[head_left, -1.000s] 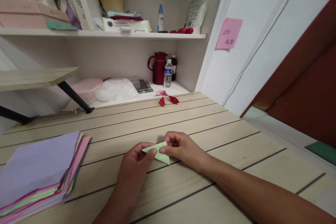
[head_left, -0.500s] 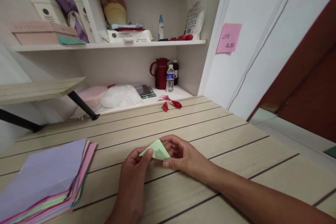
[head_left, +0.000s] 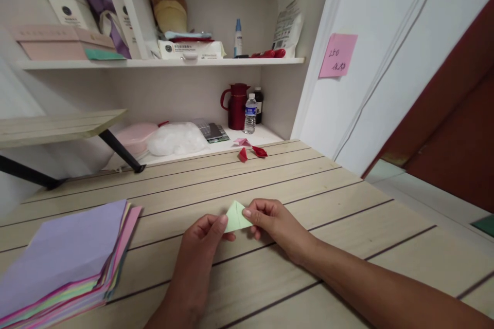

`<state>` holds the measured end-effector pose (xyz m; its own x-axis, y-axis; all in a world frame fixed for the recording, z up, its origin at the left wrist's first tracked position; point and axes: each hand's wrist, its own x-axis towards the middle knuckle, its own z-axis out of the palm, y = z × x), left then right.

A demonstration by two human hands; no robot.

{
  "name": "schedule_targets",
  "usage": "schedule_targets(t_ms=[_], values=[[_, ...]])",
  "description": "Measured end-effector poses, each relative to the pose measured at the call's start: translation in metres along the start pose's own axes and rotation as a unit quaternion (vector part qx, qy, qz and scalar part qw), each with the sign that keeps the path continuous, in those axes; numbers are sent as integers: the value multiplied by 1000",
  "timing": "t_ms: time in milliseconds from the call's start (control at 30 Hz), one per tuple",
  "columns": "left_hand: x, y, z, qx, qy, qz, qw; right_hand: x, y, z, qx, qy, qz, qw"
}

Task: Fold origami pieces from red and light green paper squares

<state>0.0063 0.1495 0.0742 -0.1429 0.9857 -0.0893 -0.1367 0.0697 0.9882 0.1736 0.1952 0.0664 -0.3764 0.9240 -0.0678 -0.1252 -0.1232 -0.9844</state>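
Observation:
A small piece of light green paper [head_left: 236,218], folded into a triangle with a crease down its middle, is held just above the wooden table [head_left: 293,277]. My left hand [head_left: 206,239] pinches its left corner between thumb and fingers. At the right corner, my right hand [head_left: 272,223] grips it with the thumb on top and the fingers behind. The triangle's peak points away from me. Parts of the lower corners are hidden by my thumbs.
At left lies a stack of coloured paper [head_left: 73,252], lilac on top. Red folded papers [head_left: 259,151] and a pink one [head_left: 242,142] sit at the table's far edge. Behind stand a red jug [head_left: 237,108] and a water bottle [head_left: 250,114]. A small raised shelf [head_left: 62,126] stands back left.
My right hand has moved its thumb onto the front of the green paper and closed on its right corner. The paper has turned, so its peak and crease now face more squarely.

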Motion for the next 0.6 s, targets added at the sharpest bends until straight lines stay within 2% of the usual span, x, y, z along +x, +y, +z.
schedule_targets(t_ms=[233, 600], values=[[-1, 1, 0, 35, -9, -9, 999, 0, -1, 1, -14, 21, -2, 1000], [0, 2, 3, 73, -11, -2, 997, -2, -1, 1, -24, 20, 7, 1000]])
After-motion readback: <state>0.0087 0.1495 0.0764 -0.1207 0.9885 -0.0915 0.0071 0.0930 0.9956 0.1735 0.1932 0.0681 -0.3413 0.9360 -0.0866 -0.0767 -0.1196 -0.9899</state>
